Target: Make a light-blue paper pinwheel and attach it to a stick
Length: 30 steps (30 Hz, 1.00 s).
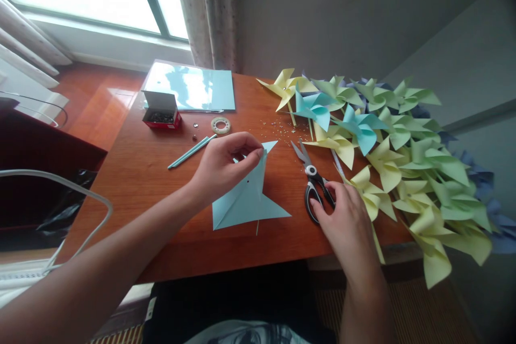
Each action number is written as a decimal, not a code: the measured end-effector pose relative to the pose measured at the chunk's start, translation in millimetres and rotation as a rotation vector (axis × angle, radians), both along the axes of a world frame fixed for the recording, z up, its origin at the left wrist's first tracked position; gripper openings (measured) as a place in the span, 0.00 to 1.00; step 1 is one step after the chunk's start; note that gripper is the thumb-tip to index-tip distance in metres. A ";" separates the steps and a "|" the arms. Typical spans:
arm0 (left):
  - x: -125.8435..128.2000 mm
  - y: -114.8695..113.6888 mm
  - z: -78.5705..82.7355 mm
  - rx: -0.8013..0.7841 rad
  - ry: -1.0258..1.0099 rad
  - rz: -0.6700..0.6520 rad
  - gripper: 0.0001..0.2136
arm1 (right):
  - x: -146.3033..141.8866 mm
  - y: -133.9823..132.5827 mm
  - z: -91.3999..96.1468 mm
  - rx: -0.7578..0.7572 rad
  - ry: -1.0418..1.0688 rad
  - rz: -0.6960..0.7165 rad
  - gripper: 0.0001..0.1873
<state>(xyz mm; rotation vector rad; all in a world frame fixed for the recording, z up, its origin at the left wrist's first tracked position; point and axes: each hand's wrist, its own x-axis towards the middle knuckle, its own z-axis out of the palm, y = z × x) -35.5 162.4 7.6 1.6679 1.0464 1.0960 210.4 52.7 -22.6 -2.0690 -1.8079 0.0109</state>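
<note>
A light blue paper square, cut and partly folded, lies on the wooden table in front of me. My left hand pinches folded corners of it near the middle, lifting one flap. My right hand rests on the table with its fingers on the black handles of a pair of scissors. The scissors lie flat with their blades slightly apart, pointing away from me.
Many yellow, green and blue paper pinwheels are heaped along the table's right side. At the back lie blue paper sheets, a small red box of pins, a tape roll and a blue stick. Paper scraps dot the middle.
</note>
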 end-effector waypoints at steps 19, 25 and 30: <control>-0.9 -5.0 7.5 0.081 -0.022 -0.078 0.04 | -15.4 4.1 7.6 -0.107 1.078 0.025 0.31; -0.2 -6.2 8.5 0.111 -0.004 -0.093 0.04 | -17.9 5.0 12.4 -0.104 0.959 0.183 0.31; -0.2 -6.2 6.0 0.137 -0.028 -0.152 0.04 | -20.4 10.6 22.3 -0.069 0.720 0.274 0.31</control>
